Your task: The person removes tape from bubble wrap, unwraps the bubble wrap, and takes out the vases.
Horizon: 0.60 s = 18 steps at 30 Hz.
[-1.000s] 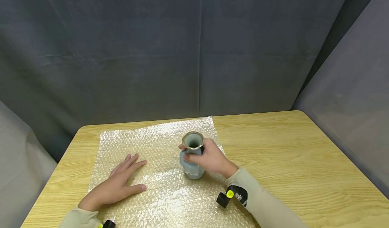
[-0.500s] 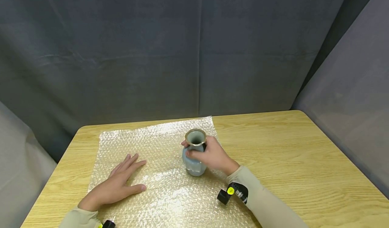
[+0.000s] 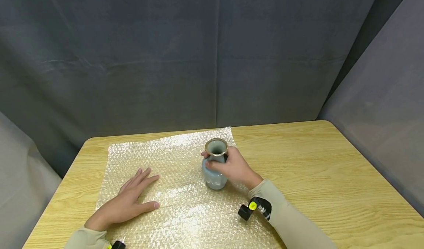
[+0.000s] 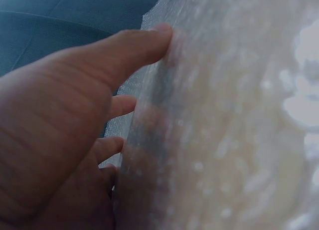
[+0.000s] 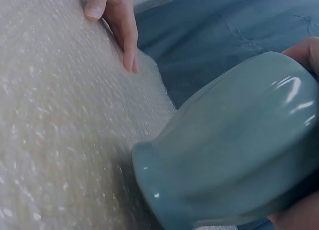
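A pale blue-green ceramic vase [image 3: 214,178] with a brown-gold rim stands upright over the right half of a clear bubble wrap sheet [image 3: 175,219]. My right hand [image 3: 237,169] grips it round the neck, the thumb on the near side. In the right wrist view the vase's ribbed body [image 5: 239,140] fills the right side. Its foot is close to the wrap; whether it touches, I cannot tell. My left hand [image 3: 123,204] rests on the left part of the sheet, fingers spread. The left wrist view shows that hand's thumb [image 4: 134,50] stretched along the wrap.
The bubble wrap lies flat on a light wooden table [image 3: 314,168], reaching almost to the back edge. Bare wood shows to the right and at the far left. A dark grey curtain [image 3: 159,57] hangs behind, and lighter grey cloth [image 3: 381,105] borders the right side.
My right hand has shifted the vase slightly to the right and away from me, keeping it upright. The left hand stays in place on the bubble wrap.
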{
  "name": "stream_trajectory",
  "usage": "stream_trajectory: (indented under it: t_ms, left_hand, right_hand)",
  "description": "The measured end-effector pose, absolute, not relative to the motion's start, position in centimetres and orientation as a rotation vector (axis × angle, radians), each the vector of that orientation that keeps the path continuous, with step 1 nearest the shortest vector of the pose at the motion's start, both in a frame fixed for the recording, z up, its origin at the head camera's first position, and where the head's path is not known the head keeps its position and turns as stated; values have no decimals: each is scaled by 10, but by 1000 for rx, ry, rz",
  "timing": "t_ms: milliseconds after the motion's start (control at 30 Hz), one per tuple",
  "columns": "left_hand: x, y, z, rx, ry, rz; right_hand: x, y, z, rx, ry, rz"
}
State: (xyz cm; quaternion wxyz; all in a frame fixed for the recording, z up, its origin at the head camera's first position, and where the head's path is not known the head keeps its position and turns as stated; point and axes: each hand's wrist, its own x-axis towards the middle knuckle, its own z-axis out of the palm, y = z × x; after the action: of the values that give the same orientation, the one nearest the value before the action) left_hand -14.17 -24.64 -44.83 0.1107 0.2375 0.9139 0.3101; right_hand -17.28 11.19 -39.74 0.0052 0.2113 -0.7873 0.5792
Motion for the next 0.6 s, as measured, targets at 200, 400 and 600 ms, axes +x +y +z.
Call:
stream_trajectory:
  t_ms: [200, 400, 600]
  left_hand:
    - [-142, -247, -450, 701, 2685, 912]
    - [-142, -247, -450, 708, 2688, 909]
    - [-141, -247, -449, 706, 2687, 909]
  right_hand:
    - [-176, 116, -399, 614, -2477, 1815]
    - [-179, 120, -400, 616, -2458, 1798]
    - [-183, 123, -399, 587, -2451, 1796]
